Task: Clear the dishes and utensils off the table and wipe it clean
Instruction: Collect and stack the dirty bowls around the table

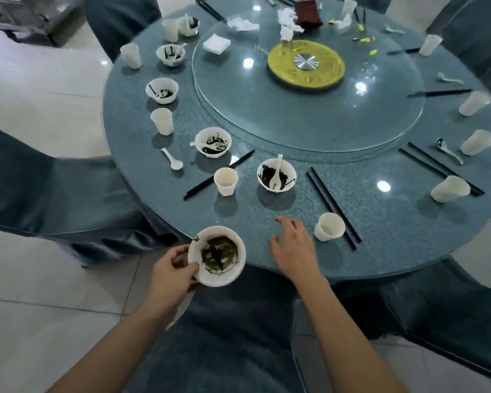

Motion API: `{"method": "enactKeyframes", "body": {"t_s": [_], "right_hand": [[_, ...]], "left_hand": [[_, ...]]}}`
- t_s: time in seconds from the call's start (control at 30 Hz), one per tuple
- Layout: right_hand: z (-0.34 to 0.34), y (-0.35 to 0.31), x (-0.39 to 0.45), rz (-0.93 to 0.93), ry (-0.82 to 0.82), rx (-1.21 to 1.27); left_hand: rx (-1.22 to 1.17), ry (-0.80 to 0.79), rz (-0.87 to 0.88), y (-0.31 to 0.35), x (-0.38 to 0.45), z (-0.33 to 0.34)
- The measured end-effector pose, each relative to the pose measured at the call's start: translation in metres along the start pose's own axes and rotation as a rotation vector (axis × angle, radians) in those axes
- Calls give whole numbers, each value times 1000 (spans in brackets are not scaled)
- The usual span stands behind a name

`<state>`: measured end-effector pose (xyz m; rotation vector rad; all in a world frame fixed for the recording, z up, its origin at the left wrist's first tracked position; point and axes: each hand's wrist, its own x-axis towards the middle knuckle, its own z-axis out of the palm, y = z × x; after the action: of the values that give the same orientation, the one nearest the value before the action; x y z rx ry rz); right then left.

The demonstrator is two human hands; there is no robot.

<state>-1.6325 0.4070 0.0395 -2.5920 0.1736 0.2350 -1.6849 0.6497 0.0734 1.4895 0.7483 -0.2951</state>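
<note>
A: Round speckled surface [380, 222], glossy, still loaded. Which goes next?

B: Left hand [170, 272] grips a dirty white bowl [216, 256] at the near edge. Right hand [294, 245] hovers, fingers spread, holding nothing. The paper cup [329, 226] sits just right of it, nearest; black chopsticks [333, 207] beside it run diagonally away.

Bowls [216, 256]: six. Cups [225, 181]: eleven. Loose spoons [173, 159]: four.
</note>
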Motion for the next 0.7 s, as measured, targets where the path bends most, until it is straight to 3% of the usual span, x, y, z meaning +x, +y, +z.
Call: {"method": "enactKeyframes", "body": {"t_s": [0.17, 0.37, 0.5, 0.6, 0.7], "right_hand": [[3, 0, 61, 194, -9, 210], [20, 5, 130, 565, 118, 605], [31, 11, 154, 651, 230, 883], [14, 1, 156, 564, 336, 778], [-10, -6, 150, 330, 429, 405]], "left_hand": [[-17, 19, -39, 6, 52, 16], [-25, -17, -46, 11, 96, 36], [-36, -35, -55, 11, 109, 38], [-53, -54, -72, 12, 114, 35], [-79, -84, -92, 13, 115, 32]]}}
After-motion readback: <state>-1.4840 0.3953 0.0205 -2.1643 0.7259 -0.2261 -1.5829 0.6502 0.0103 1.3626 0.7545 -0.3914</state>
